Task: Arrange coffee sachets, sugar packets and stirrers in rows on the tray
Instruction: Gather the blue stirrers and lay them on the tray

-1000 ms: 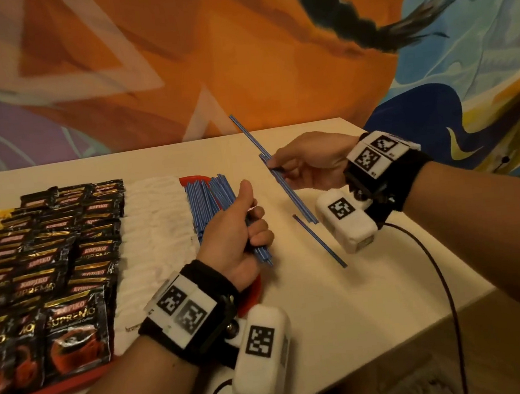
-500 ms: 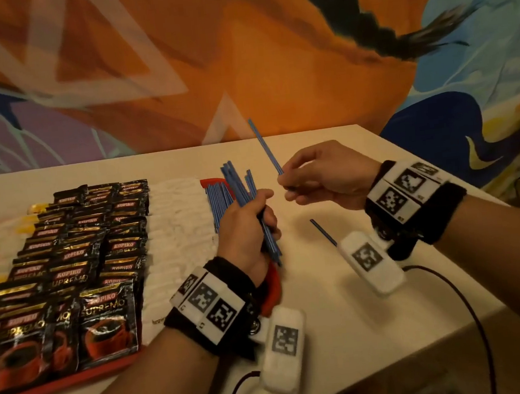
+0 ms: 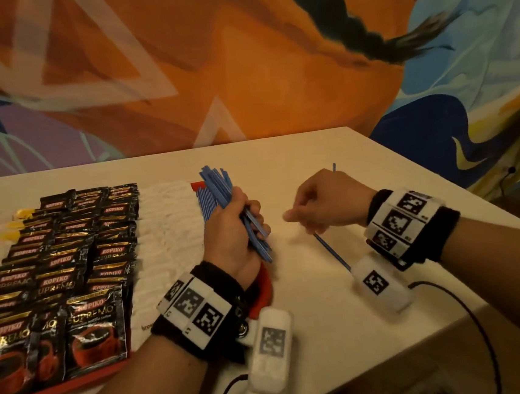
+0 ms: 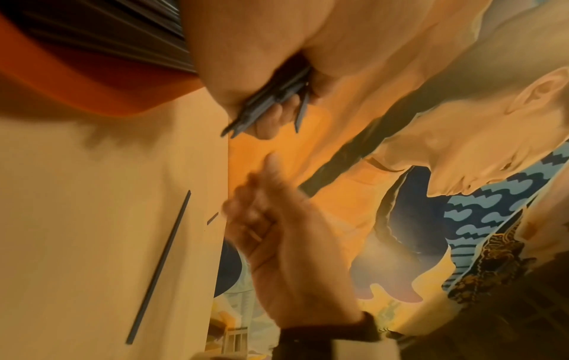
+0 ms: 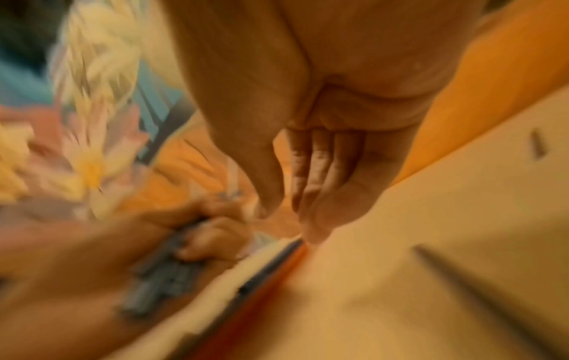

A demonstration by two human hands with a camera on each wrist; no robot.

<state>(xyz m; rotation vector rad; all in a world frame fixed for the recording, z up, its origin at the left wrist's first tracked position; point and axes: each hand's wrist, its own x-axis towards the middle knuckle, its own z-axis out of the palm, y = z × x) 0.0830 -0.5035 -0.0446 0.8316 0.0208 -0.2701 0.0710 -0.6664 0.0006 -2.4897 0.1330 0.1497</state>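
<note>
My left hand has its grip curled tight round a bundle of blue stirrers, lifted over the red tray's right edge, at about 9 o'clock from my right hand. The right grip looks loosely open and holding nothing in the wrist view, fingers hanging relaxed. From the head view a thin blue end shows above the knuckles at 12 o'clock and I cannot tell whether it lies on the desk behind the hand or is touched by it.

One loose stirrer lies on the desk at 6 o'clock from my right hand, off the tray. On the tray, coffee sachets fill the rows out at 9 o'clock, white sugar packets sit between them and a row of stirrers already laid.

The risks as I judge them: the bundle is fanned and uneven, so a slack squeeze could let sticks slide out onto the laid row and scatter it. Setting the bundle down in one lump would pile rather than line up. The stray stick near the desk's edge could be brushed off by my wrist or the cable. Thin, slick sticks are also hard to pinch flat off the desk.
</note>
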